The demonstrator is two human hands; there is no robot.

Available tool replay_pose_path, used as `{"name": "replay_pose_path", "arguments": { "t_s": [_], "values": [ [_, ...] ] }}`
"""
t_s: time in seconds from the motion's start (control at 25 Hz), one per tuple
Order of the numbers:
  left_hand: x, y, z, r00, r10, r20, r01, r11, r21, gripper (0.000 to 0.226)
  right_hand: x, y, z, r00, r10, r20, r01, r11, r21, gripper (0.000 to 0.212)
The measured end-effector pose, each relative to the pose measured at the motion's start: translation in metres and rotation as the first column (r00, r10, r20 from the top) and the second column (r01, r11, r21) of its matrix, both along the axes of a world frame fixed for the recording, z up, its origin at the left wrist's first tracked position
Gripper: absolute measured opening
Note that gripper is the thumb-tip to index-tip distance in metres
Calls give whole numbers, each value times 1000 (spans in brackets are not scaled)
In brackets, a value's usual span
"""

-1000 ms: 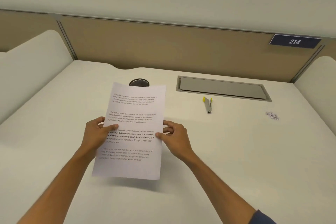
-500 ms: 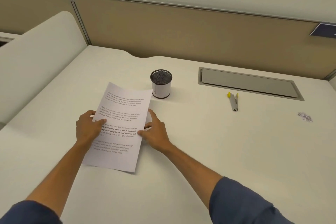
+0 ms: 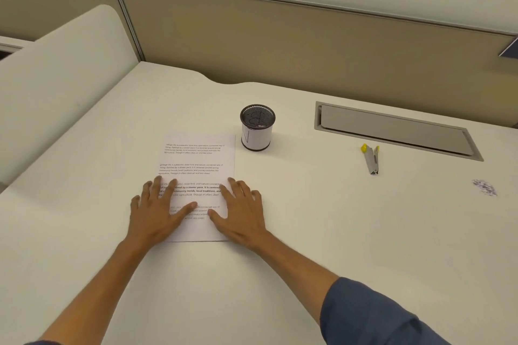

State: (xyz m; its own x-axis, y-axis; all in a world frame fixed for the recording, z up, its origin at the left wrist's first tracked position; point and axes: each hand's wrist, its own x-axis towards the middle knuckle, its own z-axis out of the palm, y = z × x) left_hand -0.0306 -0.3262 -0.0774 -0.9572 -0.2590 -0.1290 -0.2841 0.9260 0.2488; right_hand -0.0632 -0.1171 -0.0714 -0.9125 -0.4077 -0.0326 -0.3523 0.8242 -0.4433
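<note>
**Both hands flat on the printed sheet**

The printed sheet (image 3: 199, 168) lies flat on the white desk (image 3: 336, 232), a little left of centre, its long edges running away from the person. The left hand (image 3: 157, 210) rests palm down over the sheet's near left part, fingers straight and spread, the outer ones reaching past the paper's left edge onto the desk. The right hand (image 3: 241, 210) lies the same way on the near right part — fingers straight and fanned, its outer fingers off the right edge of the paper. Neither hand curls round anything; the thumbs point toward each other across the lower lines of text with a gap between them.

Just beyond the sheet's far right corner stands a black mesh pen cup (image 3: 257, 127) with a white band round it — close to the paper, not touching it. Farther right, a grey stapler with yellow ends (image 3: 371, 159) lies near a recessed grey cable hatch (image 3: 392, 131). Well apart at the right is a small pile of loose staples (image 3: 484, 187).
</note>
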Motion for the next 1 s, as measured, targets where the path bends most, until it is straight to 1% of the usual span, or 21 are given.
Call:
{"name": "replay_pose_path", "arguments": {
  "t_s": [0.08, 0.2, 0.4, 0.52, 0.68, 0.8, 0.92, 1.0],
  "values": [
    [-4, -8, -2, 1000, -28, 11, 29, 999, -36, 107, 0, -4, -3, 1000, -3, -19, 3, 1000, -5, 70],
    [-16, -29, 1, 997, -64, 35, 67, 995, -68, 108, -4, -12, -3, 1000, 23, -6, -23, 1000, -2, 71],
    [-36, -61, 8, 986, -127, 108, 134, 989, -64, 112, -12, -28, 1, 997, 69, 33, -68, 997, -28, 69],
    [-42, -72, 12, 982, -140, 124, 148, 987, -56, 112, -15, -34, 3, 995, 95, 39, -94, 995, -15, 68],
    [-43, -76, 12, 983, -144, 110, 147, 989, -14, 111, -17, -37, 4, 993, 100, 54, -100, 995, -1, 68],
    [-42, -75, 13, 984, -148, 104, 150, 989, -11, 111, -17, -34, 8, 992, 105, 66, -105, 994, -13, 67],
    [-38, -72, 17, 990, -121, 76, 123, 992, -18, 111, -16, -28, 14, 994, 89, 64, -84, 994, -76, 63],
    [-35, -64, 22, 995, -99, 10, 99, 994, -36, 107, -14, -18, 19, 997, 66, 51, -58, 989, -134, 58]
  ]
}}
